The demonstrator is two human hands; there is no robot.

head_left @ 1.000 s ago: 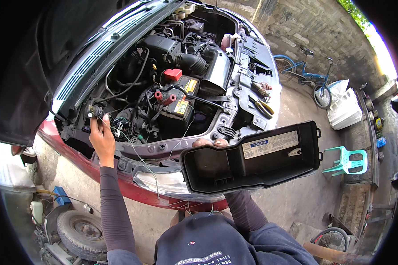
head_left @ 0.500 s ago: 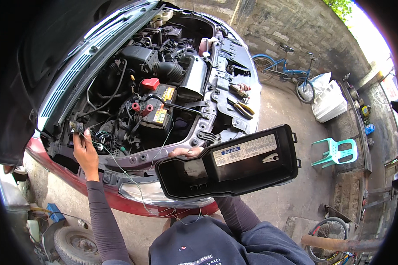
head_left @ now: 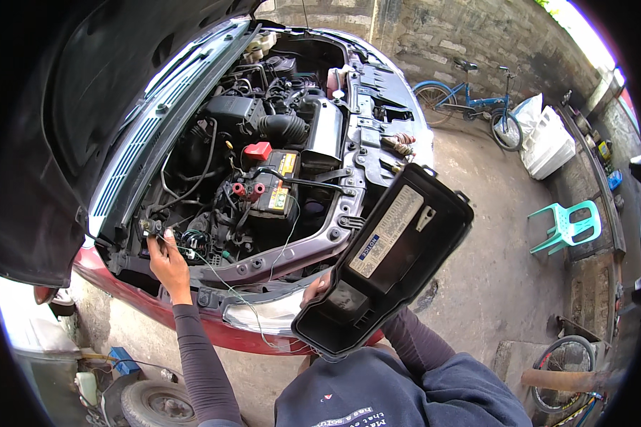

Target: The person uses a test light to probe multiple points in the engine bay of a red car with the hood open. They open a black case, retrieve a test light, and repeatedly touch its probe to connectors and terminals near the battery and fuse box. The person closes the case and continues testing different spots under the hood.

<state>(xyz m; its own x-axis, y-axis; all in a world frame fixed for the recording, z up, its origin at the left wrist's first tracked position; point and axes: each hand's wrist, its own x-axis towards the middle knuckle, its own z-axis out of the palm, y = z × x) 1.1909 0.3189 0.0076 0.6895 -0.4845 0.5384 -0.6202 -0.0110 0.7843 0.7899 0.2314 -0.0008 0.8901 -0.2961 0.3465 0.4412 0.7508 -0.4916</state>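
My left hand [head_left: 169,267] reaches into the near corner of the car's engine bay, beside a small metal fitting [head_left: 149,226] and exposed wiring [head_left: 192,242]. Its thumb and fingers are closed together; what they pinch is too small to make out. In my right hand [head_left: 317,287] is a black plastic fuse box cover [head_left: 427,245], tilted, its hollow inner side towards me with a printed label and a pale clip-like piece. Only the fingertips show at its left edge. Thin green wire [head_left: 228,286] trails from the wiring over the headlight [head_left: 267,312].
The battery [head_left: 274,196], with a red terminal cap [head_left: 258,151], sits mid-bay. A brown and white bundle [head_left: 400,144] rests on the front panel. The raised hood [head_left: 57,135] overhangs the left. Beyond are a blue bicycle [head_left: 470,101], white sacks [head_left: 548,146] and a green plastic chair [head_left: 564,226].
The fuse box cover has turned steeply, its far end swinging up and now blocking most of the pliers. My left hand stays by the same fitting. The whole view has shifted slightly.
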